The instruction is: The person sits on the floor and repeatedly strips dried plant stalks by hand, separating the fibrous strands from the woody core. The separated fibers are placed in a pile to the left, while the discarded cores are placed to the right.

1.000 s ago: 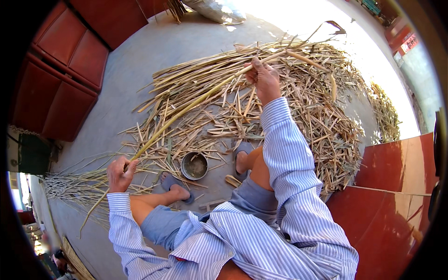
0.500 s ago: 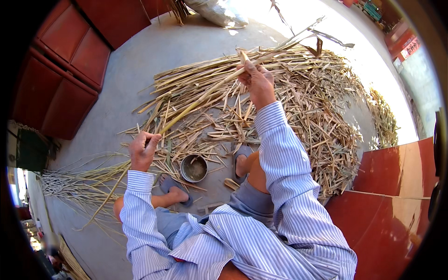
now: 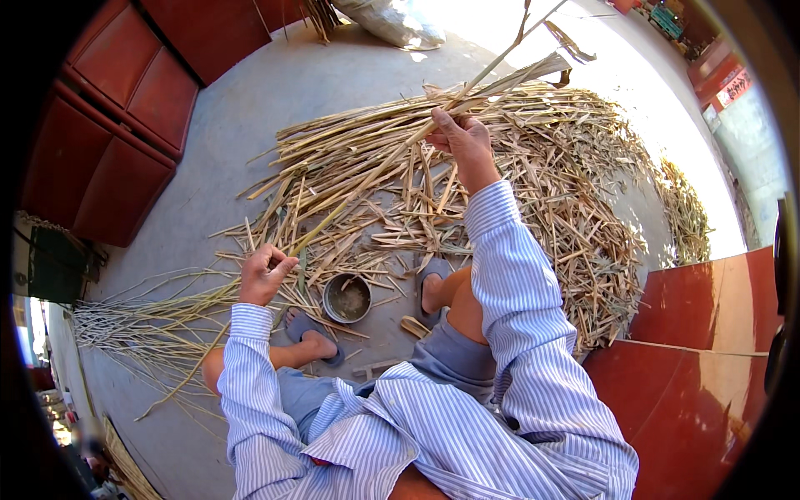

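Note:
A long dry plant stalk (image 3: 358,188), reed-like and yellowish, runs slantwise between my two hands. My left hand (image 3: 265,275) is closed round its lower part, and the thin end trails past my wrist to the lower left. Farther off, my right hand (image 3: 467,152) pinches the upper part between thumb and fingers. Beyond the right hand the stalk splits into a thin stem and a papery husk (image 3: 533,73) with curled dry leaves. Under the right hand lies a pile of cut stalks (image 3: 333,137), with loose husk scraps (image 3: 558,208) spread to its right.
A metal bowl with murky contents (image 3: 347,298) stands between my sandalled feet. Thin stripped stems (image 3: 150,321) lie fanned out at the left. Red padded seats (image 3: 117,150) stand at the far left, a pale sack (image 3: 387,21) at the back, and a red panel (image 3: 683,350) at the right.
The thin stem has come away from the husk beyond my right hand and now points higher. The pale stub above my right thumb no longer shows. My left hand has shifted slightly right.

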{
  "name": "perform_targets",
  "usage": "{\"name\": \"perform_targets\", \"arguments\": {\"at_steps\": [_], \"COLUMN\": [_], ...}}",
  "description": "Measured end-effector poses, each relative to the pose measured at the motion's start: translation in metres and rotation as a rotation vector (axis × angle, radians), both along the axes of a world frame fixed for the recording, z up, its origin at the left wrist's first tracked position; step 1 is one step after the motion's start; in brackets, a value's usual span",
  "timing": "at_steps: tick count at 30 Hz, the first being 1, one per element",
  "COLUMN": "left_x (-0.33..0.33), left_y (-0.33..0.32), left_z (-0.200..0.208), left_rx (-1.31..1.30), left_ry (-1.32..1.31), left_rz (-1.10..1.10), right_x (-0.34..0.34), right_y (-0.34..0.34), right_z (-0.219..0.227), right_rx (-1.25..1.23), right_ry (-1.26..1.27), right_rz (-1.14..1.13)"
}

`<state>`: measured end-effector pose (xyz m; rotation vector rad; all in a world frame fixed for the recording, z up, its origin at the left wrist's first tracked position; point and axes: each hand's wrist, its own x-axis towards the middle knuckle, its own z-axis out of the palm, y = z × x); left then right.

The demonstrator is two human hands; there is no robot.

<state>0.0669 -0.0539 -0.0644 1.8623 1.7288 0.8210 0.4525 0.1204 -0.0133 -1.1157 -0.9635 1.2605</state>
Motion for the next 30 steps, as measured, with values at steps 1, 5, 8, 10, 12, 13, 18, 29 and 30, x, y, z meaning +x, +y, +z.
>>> {"name": "perform_targets", "arguments": {"at_steps": [1,5,8,10,12,13,18,29,30], "left_x": [0.000,0.006,0.015,0.019,0.024,0.026,0.021,0.009,0.009], "left_y": [0.000,-0.002,-0.006,-0.006,-0.004,-0.004,0.005,0.007,0.004], "left_z": [-0.002,-0.007,-0.011,-0.015,-0.018,-0.018,-0.022,-0.002,-0.001], "left_rx": [0.008,-0.008,0.003,0.027,0.023,0.028,0.050,0.004,0.006], "left_ry": [0.005,0.010,0.030,0.070,0.039,0.035,-0.036,-0.042,-0.041], "left_rz": [0.004,0.034,0.038,0.028,0.039,0.052,0.106,0.022,0.005], "right_x": [0.000,0.001,0.004,0.006,0.006,0.004,0.015,0.026,0.030], "right_y": [-0.002,-0.005,-0.002,-0.002,-0.004,-0.005,0.005,0.010,0.012], "right_z": [0.002,0.002,-0.006,-0.009,-0.010,-0.012,-0.013,-0.014,-0.021], "right_rx": [-0.011,-0.100,0.009,0.036,0.094,0.149,-0.041,-0.126,-0.114], "right_ry": [-0.028,-0.351,-0.952,-1.094,-1.247,-1.347,-1.015,0.440,0.411], "right_rz": [-0.010,-0.084,-0.249,-0.254,-0.241,-0.198,-0.348,0.068,0.036]}}
